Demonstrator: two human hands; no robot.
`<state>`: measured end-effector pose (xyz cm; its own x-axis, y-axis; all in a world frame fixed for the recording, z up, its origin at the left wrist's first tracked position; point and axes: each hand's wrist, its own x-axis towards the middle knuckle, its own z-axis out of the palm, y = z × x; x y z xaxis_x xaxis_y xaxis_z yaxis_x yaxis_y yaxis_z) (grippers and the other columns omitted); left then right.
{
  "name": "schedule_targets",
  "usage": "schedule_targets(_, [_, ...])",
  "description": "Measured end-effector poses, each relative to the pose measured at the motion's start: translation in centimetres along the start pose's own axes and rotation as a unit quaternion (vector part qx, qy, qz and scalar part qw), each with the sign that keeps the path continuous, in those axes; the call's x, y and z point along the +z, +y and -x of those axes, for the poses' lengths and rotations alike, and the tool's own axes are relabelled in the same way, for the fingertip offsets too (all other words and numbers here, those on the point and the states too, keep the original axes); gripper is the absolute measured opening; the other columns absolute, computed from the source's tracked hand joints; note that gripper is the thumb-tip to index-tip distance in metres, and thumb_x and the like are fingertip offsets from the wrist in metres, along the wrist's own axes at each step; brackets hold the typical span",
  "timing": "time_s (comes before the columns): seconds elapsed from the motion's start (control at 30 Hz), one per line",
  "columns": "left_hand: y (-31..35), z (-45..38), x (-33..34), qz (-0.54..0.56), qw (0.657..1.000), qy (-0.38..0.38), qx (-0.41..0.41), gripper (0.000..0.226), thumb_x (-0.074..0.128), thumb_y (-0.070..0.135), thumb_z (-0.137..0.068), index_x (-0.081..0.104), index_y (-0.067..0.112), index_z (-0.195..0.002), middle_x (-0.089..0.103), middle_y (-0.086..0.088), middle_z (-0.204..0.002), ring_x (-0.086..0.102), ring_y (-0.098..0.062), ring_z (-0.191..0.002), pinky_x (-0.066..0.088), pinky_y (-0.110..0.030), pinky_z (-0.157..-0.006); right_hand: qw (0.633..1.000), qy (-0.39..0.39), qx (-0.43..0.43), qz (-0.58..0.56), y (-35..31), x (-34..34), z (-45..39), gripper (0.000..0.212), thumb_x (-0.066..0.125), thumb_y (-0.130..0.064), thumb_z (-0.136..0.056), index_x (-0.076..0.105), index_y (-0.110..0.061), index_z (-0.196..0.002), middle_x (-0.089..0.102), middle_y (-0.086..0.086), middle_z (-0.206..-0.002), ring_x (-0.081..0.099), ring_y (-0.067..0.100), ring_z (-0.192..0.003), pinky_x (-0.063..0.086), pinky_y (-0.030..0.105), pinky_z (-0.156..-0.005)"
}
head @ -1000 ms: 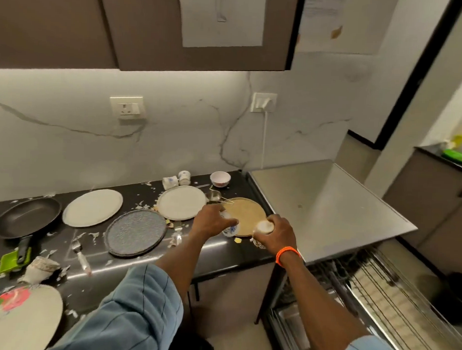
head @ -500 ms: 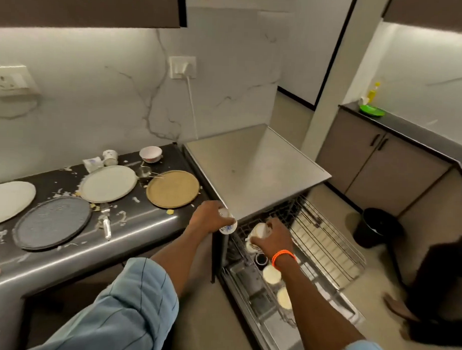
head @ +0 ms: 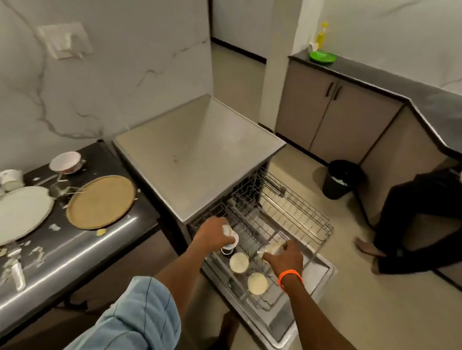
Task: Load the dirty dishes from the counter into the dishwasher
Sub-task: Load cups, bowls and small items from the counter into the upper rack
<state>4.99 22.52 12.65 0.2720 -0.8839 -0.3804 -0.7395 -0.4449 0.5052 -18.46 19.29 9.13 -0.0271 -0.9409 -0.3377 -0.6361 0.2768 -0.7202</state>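
Observation:
My left hand (head: pixel 211 231) grips a small white cup with a blue pattern (head: pixel 231 237), held over the near left part of the pulled-out dishwasher rack (head: pixel 301 216). My right hand (head: pixel 284 256) grips a second pale cup (head: pixel 273 247), tilted on its side above the rack's middle. Two cream cups (head: pixel 239 262) (head: pixel 257 282) and a dark one (head: pixel 226 251) stand in the rack's near row. On the dark counter (head: pixel 96 251) remain a tan plate (head: pixel 100 201), a white plate (head: pixel 16 214) and a white bowl (head: pixel 65 161).
The steel dishwasher top (head: pixel 196 158) lies behind the rack, its open door (head: pixel 285 323) low by my feet. Food scraps and a utensil (head: pixel 15 268) litter the counter. A black bin (head: pixel 341 178) and a seated person's legs (head: pixel 406 220) are at the right.
Both hands carried their cups from the counter's edge down and right over the open rack. My view swung right and downward, away from the counter.

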Motion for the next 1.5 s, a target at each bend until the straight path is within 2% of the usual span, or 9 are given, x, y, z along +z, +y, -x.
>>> schedule_targets(0.1, [0.9,-4.6,2.5,-0.014,0.999,-0.044,0.000,0.063,0.078,0.043,-0.080,0.057,0.018,-0.134,0.054,-0.007,-0.131,0.055,-0.026,-0.118,0.046,-0.034,-0.094,0.998,0.013,0.065,-0.005,2.7,0.6,-2.3,0.075,0.094,-0.035,-0.055,0.057,-0.007,-0.115,0.062,0.012,-0.109,0.060,0.030,-0.096,0.051,0.036,-0.083])
schedule_targets(0.17, [1.4,-7.1,4.1,-0.017,0.998,-0.067,-0.006,0.066,0.079,0.042,-0.078,0.057,0.018,-0.136,0.054,-0.009,-0.133,0.057,-0.028,-0.118,0.050,-0.039,-0.098,0.995,0.021,0.098,-0.004,4.3,1.0,-3.2,0.072,0.094,-0.033,-0.058,0.055,-0.008,-0.113,0.062,0.012,-0.108,0.059,0.030,-0.095,0.050,0.035,-0.081])
schedule_targets(0.33, [2.1,-12.9,8.9,-0.024,0.994,-0.107,-0.006,0.062,0.082,0.037,-0.078,0.061,0.015,-0.131,0.060,-0.008,-0.132,0.060,-0.026,-0.118,0.051,-0.035,-0.095,0.982,0.055,0.182,-0.012,7.7,2.9,-6.5,0.071,0.094,-0.040,-0.055,0.056,-0.010,-0.106,0.064,0.013,-0.105,0.062,0.031,-0.094,0.053,0.036,-0.080])
schedule_targets(0.43, [2.4,-15.2,11.6,-0.033,0.992,-0.124,-0.007,0.063,0.083,0.041,-0.074,0.063,0.019,-0.130,0.065,-0.008,-0.127,0.064,-0.026,-0.112,0.056,-0.038,-0.093,0.974,0.055,0.217,-0.021,9.4,4.2,-7.9,0.068,0.094,-0.044,-0.054,0.053,-0.015,-0.099,0.064,0.009,-0.099,0.061,0.029,-0.088,0.052,0.034,-0.077])
schedule_targets(0.63, [1.7,-18.4,16.9,-0.090,0.985,-0.150,-0.002,0.060,0.079,0.045,-0.076,0.061,0.021,-0.127,0.060,-0.007,-0.127,0.061,-0.028,-0.111,0.054,-0.039,-0.090,0.962,0.060,0.267,-0.021,11.8,7.2,-10.4,0.067,0.090,-0.053,-0.056,0.053,-0.017,-0.099,0.065,0.006,-0.097,0.063,0.028,-0.085,0.052,0.033,-0.074])
schedule_targets(0.87, [0.9,-21.1,20.7,-0.110,0.978,-0.175,0.007,0.064,0.078,0.041,-0.080,0.056,0.023,-0.137,0.055,-0.007,-0.132,0.060,-0.030,-0.116,0.055,-0.043,-0.096,0.956,0.071,0.285,0.008,13.5,10.1,-13.0,0.066,0.084,-0.059,-0.062,0.049,-0.018,-0.100,0.062,0.006,-0.101,0.063,0.030,-0.089,0.054,0.037,-0.075])
schedule_targets(1.1, [0.5,-22.5,23.8,-0.128,0.973,-0.192,0.006,0.057,0.079,0.040,-0.080,0.059,0.021,-0.130,0.059,-0.006,-0.125,0.061,-0.025,-0.110,0.056,-0.037,-0.090,0.953,0.063,0.288,0.061,14.7,12.2,-15.5,0.070,0.082,-0.057,-0.067,0.050,-0.012,-0.110,0.064,0.012,-0.107,0.064,0.034,-0.098,0.055,0.038,-0.078])
schedule_targets(1.3, [0.1,-22.3,26.2,-0.163,0.966,-0.202,0.010,0.077,0.075,0.042,-0.086,0.039,0.026,-0.152,0.050,-0.008,-0.140,0.054,-0.026,-0.125,0.051,-0.037,-0.101,0.953,0.039,0.285,0.099,15.6,13.4,-16.2,0.072,0.081,-0.052,-0.071,0.048,-0.011,-0.119,0.062,0.014,-0.117,0.063,0.034,-0.105,0.054,0.039,-0.083])
schedule_targets(1.5, [-0.2,-22.1,26.8,-0.160,0.968,-0.195,0.010,0.078,0.076,0.039,-0.085,0.038,0.025,-0.151,0.045,-0.008,-0.145,0.049,-0.027,-0.131,0.047,-0.040,-0.106,0.953,-0.004,0.278,0.120,16.7,13.5,-16.3,0.079,0.081,-0.051,-0.073,0.043,-0.010,-0.128,0.057,0.016,-0.126,0.060,0.034,-0.113,0.053,0.039,-0.090])
